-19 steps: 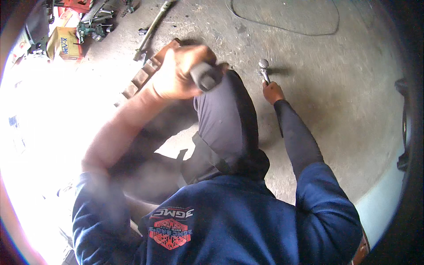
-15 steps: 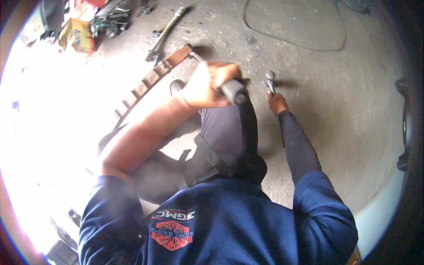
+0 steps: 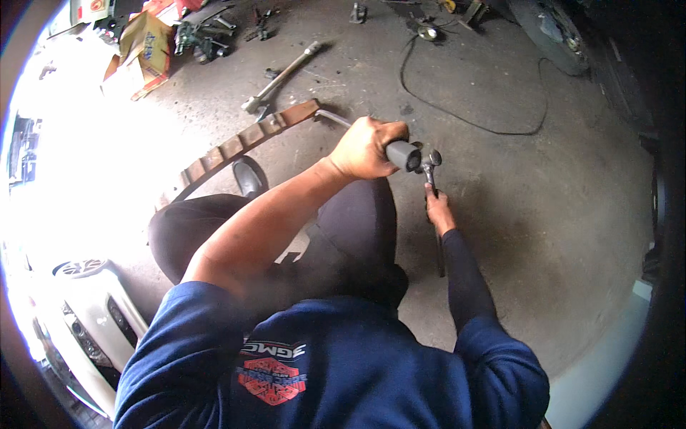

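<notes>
Concrete floor (image 3: 543, 214) underlies a grey cylindrical handle (image 3: 402, 154) meeting a steel wrench (image 3: 431, 168).

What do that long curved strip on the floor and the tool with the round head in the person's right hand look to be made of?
The curved strip looks like steel, coated in brown rust: flat, banded segments with a dull reddish surface. The round-headed tool, held upright by the right hand, looks like bare polished metal, since it glints silvery grey. The left hand grips a grey handle, which is matte, perhaps rubber or plastic.

A grey handle (image 3: 402, 154) sits beside a silvery wrench (image 3: 431, 166). The leaf spring (image 3: 246, 138) is rusty brown. Near it, the floor (image 3: 500, 200) is dull grey and a cable (image 3: 471, 121) black.
</notes>
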Available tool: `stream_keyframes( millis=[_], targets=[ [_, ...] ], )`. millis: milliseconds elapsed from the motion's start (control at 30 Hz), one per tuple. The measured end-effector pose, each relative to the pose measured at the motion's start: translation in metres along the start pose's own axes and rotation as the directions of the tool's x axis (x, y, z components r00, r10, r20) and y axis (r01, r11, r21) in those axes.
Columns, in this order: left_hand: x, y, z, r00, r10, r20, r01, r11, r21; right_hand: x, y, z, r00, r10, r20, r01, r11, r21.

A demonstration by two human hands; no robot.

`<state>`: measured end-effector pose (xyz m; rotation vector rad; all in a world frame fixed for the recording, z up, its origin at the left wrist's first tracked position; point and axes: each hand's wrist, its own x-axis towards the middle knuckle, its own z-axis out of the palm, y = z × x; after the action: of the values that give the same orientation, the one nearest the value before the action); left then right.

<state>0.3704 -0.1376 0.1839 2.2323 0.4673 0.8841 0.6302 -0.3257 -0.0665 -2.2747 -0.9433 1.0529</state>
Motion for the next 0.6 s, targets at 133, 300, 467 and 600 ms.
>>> stream_keyframes(
  millis=[133,300,467,600],
  targets=[
    [-0.008,0.005,0.002,1.000,-0.021,-0.004,0.021,1.000,-0.023,-0.083,-0.097,-0.055,0.971,-0.226,-0.075,0.238,0.906,0.349],
    [0.015,-0.004,-0.010,1.000,-0.025,0.016,0.026,0.998,-0.064,-0.142,-0.205,-0.114,0.909,-0.404,-0.100,0.382,0.713,0.588],
    [0.029,-0.013,-0.023,0.996,-0.086,-0.001,0.085,0.993,-0.078,-0.162,-0.248,-0.129,0.912,-0.406,-0.067,0.373,0.748,0.549],
    [0.034,-0.012,-0.027,0.997,-0.077,-0.025,0.075,0.993,-0.086,-0.173,-0.245,-0.130,0.846,-0.532,-0.015,0.458,0.714,0.530]
  ],
)
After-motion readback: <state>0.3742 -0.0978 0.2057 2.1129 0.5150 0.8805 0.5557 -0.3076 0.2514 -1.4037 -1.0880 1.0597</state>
